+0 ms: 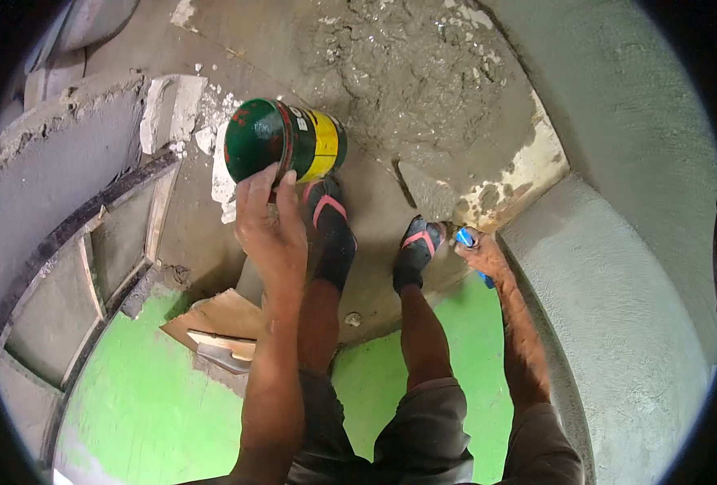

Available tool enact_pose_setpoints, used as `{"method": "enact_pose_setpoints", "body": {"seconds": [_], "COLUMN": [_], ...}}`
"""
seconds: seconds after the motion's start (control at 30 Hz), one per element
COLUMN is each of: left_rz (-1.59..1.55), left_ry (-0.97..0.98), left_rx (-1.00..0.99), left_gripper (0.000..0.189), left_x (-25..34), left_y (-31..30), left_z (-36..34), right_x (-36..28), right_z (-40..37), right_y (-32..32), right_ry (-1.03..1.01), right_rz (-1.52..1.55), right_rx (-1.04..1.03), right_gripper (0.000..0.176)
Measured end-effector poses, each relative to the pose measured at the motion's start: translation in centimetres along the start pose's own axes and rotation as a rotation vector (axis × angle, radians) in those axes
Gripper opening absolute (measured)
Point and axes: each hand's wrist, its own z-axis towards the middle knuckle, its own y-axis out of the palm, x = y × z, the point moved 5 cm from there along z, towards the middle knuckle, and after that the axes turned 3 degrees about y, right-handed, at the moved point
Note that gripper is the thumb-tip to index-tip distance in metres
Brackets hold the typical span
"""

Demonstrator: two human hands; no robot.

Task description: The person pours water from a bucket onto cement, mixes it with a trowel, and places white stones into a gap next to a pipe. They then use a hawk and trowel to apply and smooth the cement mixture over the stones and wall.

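In my left hand (271,214) is a dark green paint can (253,139) with a yellow label, gripped by its rim and tipped on its side. Its mouth faces left and looks unfilled, with red smears at the rim. My right hand (480,252) is closed round the blue handle of a pointed trowel (427,191). The grey blade lies at the lower edge of a spread of wet mortar (423,81). That mortar covers most of a pale board (524,186) whose bare edge shows on the right.
My feet in dark socks and red-strapped flip-flops (419,242) stand between can and trowel. A finishing trowel (223,352) lies on a brown board (217,315). Curved plastered walls (617,267) rise at right; a framed curved wall (67,250) stands left. White rubble (213,129) lies beyond.
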Motion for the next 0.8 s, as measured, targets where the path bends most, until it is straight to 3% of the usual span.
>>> {"method": "enact_pose_setpoints", "body": {"seconds": [0.13,0.27,0.3,0.4,0.53,0.63,0.73,0.8], "left_rz": [-0.067,0.015,0.018,0.035,0.030,0.043,0.030,-0.014], "left_ry": [-0.046,-0.132,-0.065,0.111,0.203,0.263,0.271,0.343], "left_rx": [0.063,0.027,0.050,0.148,0.267,0.342,0.357,0.384], "left_gripper": [0.017,0.017,0.018,0.020,0.017,0.016,0.021,0.021], "left_x": [-1.0,0.8,1.1,2.4,4.8,5.9,7.0,7.0], "left_y": [-0.3,-1.5,-1.9,-2.7,-3.6,-4.7,-5.8,-6.5], "left_z": [0.7,2.2,3.0,5.8,9.6,11.5,12.0,12.0], "right_x": [1.5,5.2,2.4,-3.1,-9.6,-16.4,-20.5,-21.4], "right_z": [2.8,9.4,9.4,10.7,12.2,11.1,12.4,12.8], "right_y": [-1.3,-2.6,-3.0,-3.1,-1.3,-1.1,-2.3,-3.3], "right_ry": [-0.076,-0.010,0.006,-0.272,-0.351,-0.227,-0.248,-0.256], "right_rz": [-0.279,-0.485,-0.420,-0.373,-0.514,-0.377,-0.305,-0.095], "right_rx": [-0.097,-0.108,-0.168,0.104,0.148,0.220,0.303,0.237], "right_gripper": [0.035,0.043,0.045,0.058,0.060,0.060,0.058,0.055]}}
